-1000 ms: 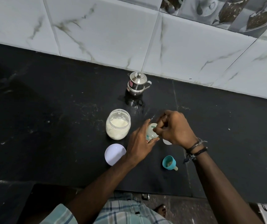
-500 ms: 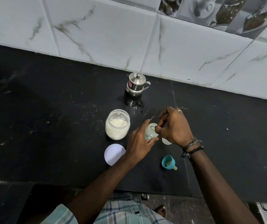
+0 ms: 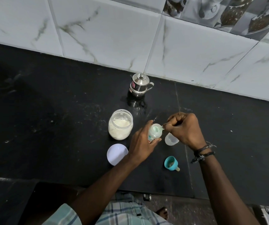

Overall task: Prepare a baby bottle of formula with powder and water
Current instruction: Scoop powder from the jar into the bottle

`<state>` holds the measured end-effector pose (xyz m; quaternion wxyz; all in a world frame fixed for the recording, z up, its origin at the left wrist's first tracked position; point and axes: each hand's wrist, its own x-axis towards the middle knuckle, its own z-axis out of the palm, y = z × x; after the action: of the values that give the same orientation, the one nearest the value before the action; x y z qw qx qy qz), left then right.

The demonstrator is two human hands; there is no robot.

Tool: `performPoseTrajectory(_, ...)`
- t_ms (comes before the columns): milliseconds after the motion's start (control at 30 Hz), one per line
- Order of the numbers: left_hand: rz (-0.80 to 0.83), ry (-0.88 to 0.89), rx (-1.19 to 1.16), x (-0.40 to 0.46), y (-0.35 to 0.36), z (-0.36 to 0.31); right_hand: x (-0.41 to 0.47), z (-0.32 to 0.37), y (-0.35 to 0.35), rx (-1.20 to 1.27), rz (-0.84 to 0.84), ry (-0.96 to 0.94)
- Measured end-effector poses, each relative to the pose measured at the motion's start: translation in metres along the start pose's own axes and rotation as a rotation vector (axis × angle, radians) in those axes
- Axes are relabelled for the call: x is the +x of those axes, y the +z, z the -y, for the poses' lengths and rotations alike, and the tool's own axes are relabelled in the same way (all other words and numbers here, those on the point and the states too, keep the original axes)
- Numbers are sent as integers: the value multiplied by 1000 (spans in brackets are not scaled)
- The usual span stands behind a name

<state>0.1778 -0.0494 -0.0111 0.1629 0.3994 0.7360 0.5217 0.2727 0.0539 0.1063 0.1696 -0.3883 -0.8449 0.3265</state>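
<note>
Head view looks down on the baby bottle (image 3: 155, 132), upright on the black bench (image 3: 49, 127), long axis vertical, mouth open. Left hand (image 3: 141, 146) wraps its fingers around the bottle's body. Right hand (image 3: 185, 129) pinches a small scoop (image 3: 162, 127) at the bottle's rim, just right of the mouth; the tip into it looks short. Powder jar (image 3: 120, 124) stands open left of the bottle, steel pot (image 3: 139, 85) behind, teal teat collar (image 3: 171, 163) nearer the person.

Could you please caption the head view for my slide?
Left hand steadies the bottle while right hand tips a scoop over it.
</note>
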Motion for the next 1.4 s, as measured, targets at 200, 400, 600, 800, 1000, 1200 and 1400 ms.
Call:
performPoseTrajectory(200,-5,-3,-18,-1,0,0,-6,-8,-14,276,-39,34)
performPoseTrajectory(400,-17,0,-34,-1,1,2,-9,-17,-24,492,-95,150)
performPoseTrajectory(600,-16,-6,-42,-1,2,3,-7,-14,-24,571,-124,217)
performPoseTrajectory(800,-25,-25,-34,-8,3,7,2,-1,-15,617,-76,205)
performPoseTrajectory(1000,-77,27,-18,-22,-9,12,15,23,3,588,-7,97)
performPoseTrajectory(1200,-164,121,-64,-34,-30,26,28,50,36,411,119,-43)
performPoseTrajectory(1400,-310,106,-144,-44,-57,44,37,62,74,100,178,-123)
